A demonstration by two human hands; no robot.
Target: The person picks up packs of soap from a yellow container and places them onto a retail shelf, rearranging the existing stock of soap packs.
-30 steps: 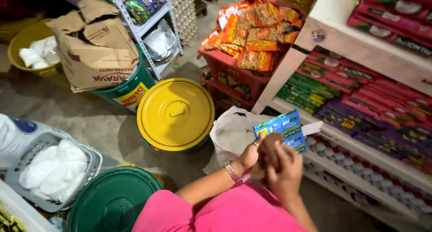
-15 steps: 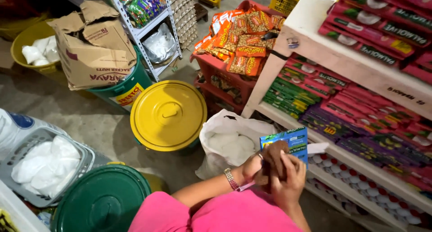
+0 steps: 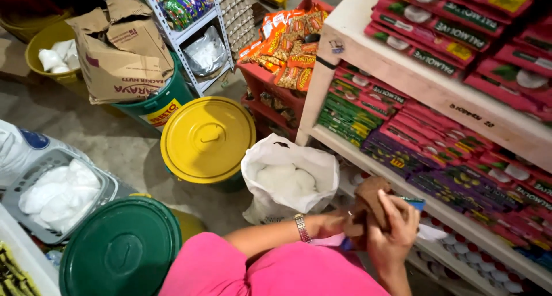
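holding a small brown pouch (image 3: 371, 197) between both hands, the person stands close to the lower shelf (image 3: 460, 224). the right hand (image 3: 394, 230) is clasped around the pouch, and the left hand (image 3: 333, 222) grips its lower edge. just behind it is an open white bag (image 3: 287, 184), with a yellow lid (image 3: 207, 139) beside.

Left arm: your forearm runs bare from the pink sleeve (image 3: 276, 270) out toward the right, held about level, with a metal wristwatch (image 3: 301, 227) on the wrist. Left hand (image 3: 339, 223): fingers curled inward, meeting the right hand in front of your chest. Right hand (image 3: 391, 230): raised from below, back turned to the camera, fingers (image 3: 397, 207) bent over and closed. Both hands: touching each other, held low and close together.
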